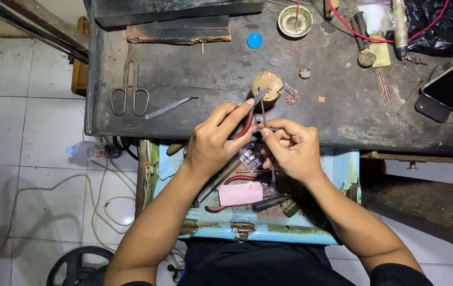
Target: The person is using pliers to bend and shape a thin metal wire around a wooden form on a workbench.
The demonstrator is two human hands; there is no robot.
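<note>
Dark workbench (194,79), near edge: left hand (213,143) closed around red-handled pliers (247,123), right hand (292,148) pinching a thin rod (264,114) upright just beside the plier tips, both before a round wooden block (267,86).

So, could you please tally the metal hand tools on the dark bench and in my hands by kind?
Shears: 1
Tweezers: 1
Red-handled pliers, in the left hand: 1
Total: 3
</note>
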